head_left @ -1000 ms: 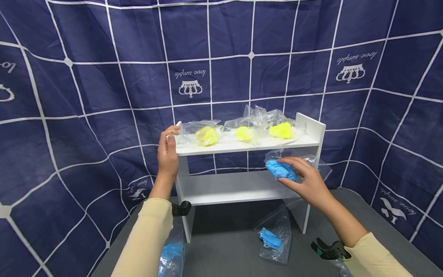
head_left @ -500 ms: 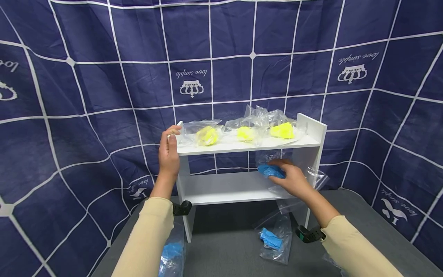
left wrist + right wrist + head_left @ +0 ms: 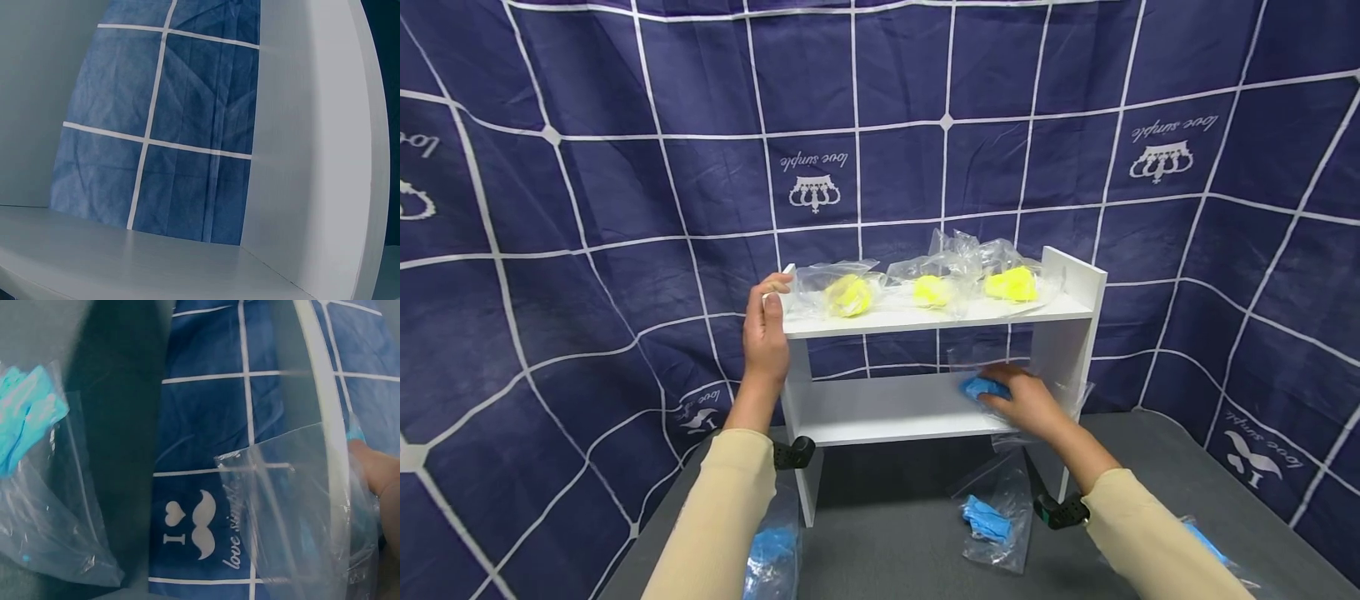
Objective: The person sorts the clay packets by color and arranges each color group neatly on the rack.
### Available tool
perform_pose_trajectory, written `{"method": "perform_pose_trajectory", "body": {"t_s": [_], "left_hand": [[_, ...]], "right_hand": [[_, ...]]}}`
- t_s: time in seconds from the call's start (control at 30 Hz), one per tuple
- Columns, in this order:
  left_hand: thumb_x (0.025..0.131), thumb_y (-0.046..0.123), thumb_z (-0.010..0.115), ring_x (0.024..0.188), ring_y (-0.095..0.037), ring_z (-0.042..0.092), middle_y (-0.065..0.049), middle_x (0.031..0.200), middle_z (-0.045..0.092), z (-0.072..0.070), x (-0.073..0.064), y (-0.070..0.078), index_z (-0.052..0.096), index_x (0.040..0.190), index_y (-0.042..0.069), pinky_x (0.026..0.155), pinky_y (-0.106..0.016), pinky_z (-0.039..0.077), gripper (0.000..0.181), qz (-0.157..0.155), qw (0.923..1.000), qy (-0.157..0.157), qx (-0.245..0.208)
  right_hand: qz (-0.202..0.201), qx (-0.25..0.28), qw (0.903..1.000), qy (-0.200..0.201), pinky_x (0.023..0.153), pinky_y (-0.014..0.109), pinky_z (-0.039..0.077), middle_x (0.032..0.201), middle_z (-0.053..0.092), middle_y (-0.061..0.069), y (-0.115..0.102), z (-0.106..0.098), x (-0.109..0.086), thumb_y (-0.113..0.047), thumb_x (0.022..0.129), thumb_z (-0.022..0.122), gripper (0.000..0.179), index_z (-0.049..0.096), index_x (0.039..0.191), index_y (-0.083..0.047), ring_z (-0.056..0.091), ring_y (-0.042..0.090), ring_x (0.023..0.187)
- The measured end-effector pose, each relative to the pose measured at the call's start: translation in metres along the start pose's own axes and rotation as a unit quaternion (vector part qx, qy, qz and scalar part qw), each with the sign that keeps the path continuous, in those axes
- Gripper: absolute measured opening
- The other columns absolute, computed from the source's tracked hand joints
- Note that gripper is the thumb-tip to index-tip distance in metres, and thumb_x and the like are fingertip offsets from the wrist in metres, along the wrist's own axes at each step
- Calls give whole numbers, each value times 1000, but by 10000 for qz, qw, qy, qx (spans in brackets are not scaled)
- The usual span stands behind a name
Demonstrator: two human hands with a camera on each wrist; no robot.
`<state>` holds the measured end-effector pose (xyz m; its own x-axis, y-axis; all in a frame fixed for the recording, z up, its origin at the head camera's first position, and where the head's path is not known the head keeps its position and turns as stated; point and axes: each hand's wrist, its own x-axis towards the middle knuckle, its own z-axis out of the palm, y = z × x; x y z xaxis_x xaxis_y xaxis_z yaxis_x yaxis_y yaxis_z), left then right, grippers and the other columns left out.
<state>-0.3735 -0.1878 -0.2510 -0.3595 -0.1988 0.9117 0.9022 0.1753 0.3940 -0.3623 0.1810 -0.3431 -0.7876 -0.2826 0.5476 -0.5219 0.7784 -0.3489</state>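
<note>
A white two-tier shelf (image 3: 880, 408) stands on the grey table. My left hand (image 3: 765, 342) holds the top of its left side panel, fingers over the edge. Toward the right end of the lower tier, my right hand (image 3: 1026, 404) grips a clear plastic bag with a crumpled blue bundle (image 3: 983, 387) inside. Fingers partly cover the bundle. In the right wrist view, the clear bag (image 3: 294, 512) hangs over the tier's front edge, with part of the hand (image 3: 384, 475) at the right. The left wrist view shows only the shelf's panels (image 3: 312, 150) and the cloth behind, without the hand.
Bagged yellow bundles (image 3: 848, 295) line the upper tier. On the table lie more bagged blue bundles: one in front of the shelf (image 3: 988, 518), one by my left sleeve (image 3: 772, 546), and one partly behind my right sleeve (image 3: 1206, 542). Checked blue cloth (image 3: 895, 183) hangs behind.
My right hand has moved left and down with the bagged blue bundle, from by the shelf's right panel to the lower tier. The left hand has stayed in place.
</note>
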Motion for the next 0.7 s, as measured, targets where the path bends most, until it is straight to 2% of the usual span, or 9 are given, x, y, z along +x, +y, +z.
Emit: {"method": "perform_pose_trajectory", "body": {"t_s": [0.13, 0.3, 0.37, 0.57, 0.7], "left_hand": [[106, 10, 36, 127, -13, 52, -27, 126, 59, 0, 0, -1, 49, 105, -13, 112, -26, 32, 27, -68, 9999, 31, 75], [104, 5, 34, 128, -22, 52, -32, 126, 57, 0, 1, -2, 49, 106, -15, 111, -26, 32, 25, -25, 10000, 35, 57], [104, 4, 34, 128, -23, 52, -31, 126, 58, -1, 1, -2, 50, 106, -15, 111, -26, 32, 25, -10, 10000, 10, 19], [106, 10, 36, 127, -14, 53, -27, 126, 59, -2, 0, -1, 50, 106, -12, 112, -27, 33, 27, 37, 10000, -15, 67], [106, 15, 38, 126, -13, 53, -24, 124, 60, -1, 0, -1, 50, 105, -12, 112, -28, 33, 30, 118, 9999, -9, 15]], "right_hand": [[82, -41, 9996, -253, 102, 62, 43, 138, 58, 25, 1, 2, -2, -22, 97, 61, 37, 66, 126, -1, 54, 48, 126], [38, -91, 9996, -275, 105, 62, 41, 142, 55, 26, -3, 0, -3, -15, 103, 51, 33, 65, 128, 0, 50, 49, 131], [-41, -171, 9998, -104, 104, 62, 42, 140, 57, 25, -5, -1, -4, -12, 101, 53, 31, 66, 126, 0, 52, 48, 129], [-252, -339, 9972, 612, 98, 58, 47, 133, 65, 18, -7, -2, -7, -7, 92, 63, 28, 72, 119, -3, 58, 44, 123], [-406, -256, 9962, 723, 97, 58, 48, 131, 66, 17, -11, -5, -10, -8, 91, 66, 28, 72, 118, -5, 59, 43, 122]]}}
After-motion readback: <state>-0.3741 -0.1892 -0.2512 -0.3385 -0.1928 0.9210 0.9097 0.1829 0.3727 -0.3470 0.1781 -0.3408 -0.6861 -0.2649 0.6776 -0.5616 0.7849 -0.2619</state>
